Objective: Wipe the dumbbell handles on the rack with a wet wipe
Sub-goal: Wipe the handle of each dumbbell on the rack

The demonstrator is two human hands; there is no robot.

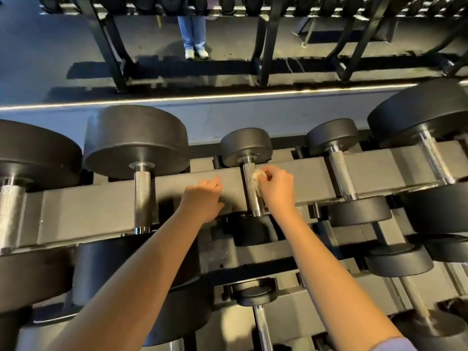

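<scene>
Head view: right hand [277,184] pinches a crumpled white wipe [256,177] against the knurled steel handle [249,191] of a small dumbbell [244,145] lying across the grey metal rail [101,206]. Left hand [202,200] rests on the rail just left, fingers relaxed. Larger dumbbells [143,196] with round matte-black heads sit either side. Legs [193,34] in jeans stand beyond.

I see matte black dumbbell heads [136,140], silver handles [142,193] with a fine crosshatch knurl, a white wet wipe [255,176], a grey rack beam [88,214], and pale blue jeans [192,31] over white shoes [196,53] beyond
</scene>
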